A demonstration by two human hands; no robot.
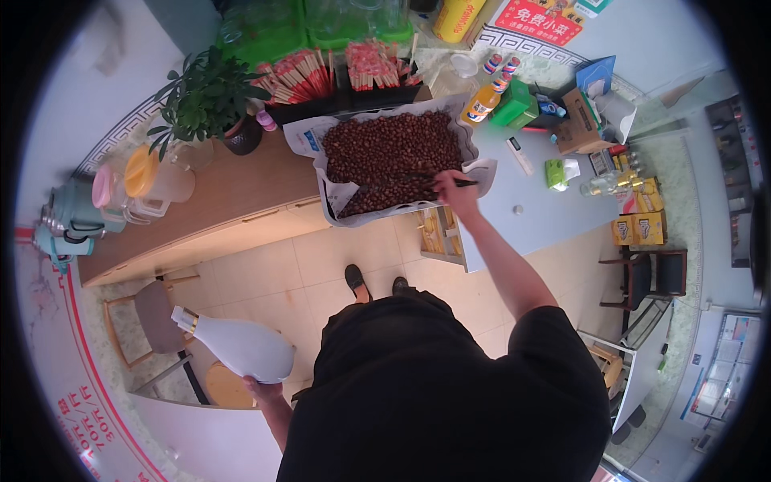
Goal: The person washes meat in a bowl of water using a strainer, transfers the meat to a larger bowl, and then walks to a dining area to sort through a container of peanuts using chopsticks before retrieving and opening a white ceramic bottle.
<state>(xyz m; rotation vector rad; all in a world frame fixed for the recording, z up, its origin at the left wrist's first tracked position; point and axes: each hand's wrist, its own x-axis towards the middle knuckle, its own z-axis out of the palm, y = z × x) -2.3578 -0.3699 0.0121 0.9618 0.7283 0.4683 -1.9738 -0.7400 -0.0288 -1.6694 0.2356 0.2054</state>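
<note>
A tray lined with newspaper [344, 208] holds a broad layer of small reddish-brown nuts or beans [391, 150] and sits on the counter. Over the tray's right edge, my right hand [456, 188] is closed around a dark, thin utensil, its far end among the brown pieces; its exact kind cannot be told. At the lower left, my left hand [263, 388] grips the base of a large white bottle [250, 346] with a gold band at its neck. The bottle is tilted, its neck pointing up and left, away from the tray.
Behind the tray stand black boxes of wrapped chopsticks [301, 75]. A potted plant [244, 135] and plastic pitchers [159, 178] are on the left counter [265, 181]. Orange drink bottles [482, 103], green boxes [512, 105] and a tissue pack [555, 175] are on the right. A chair [158, 316] stands lower left.
</note>
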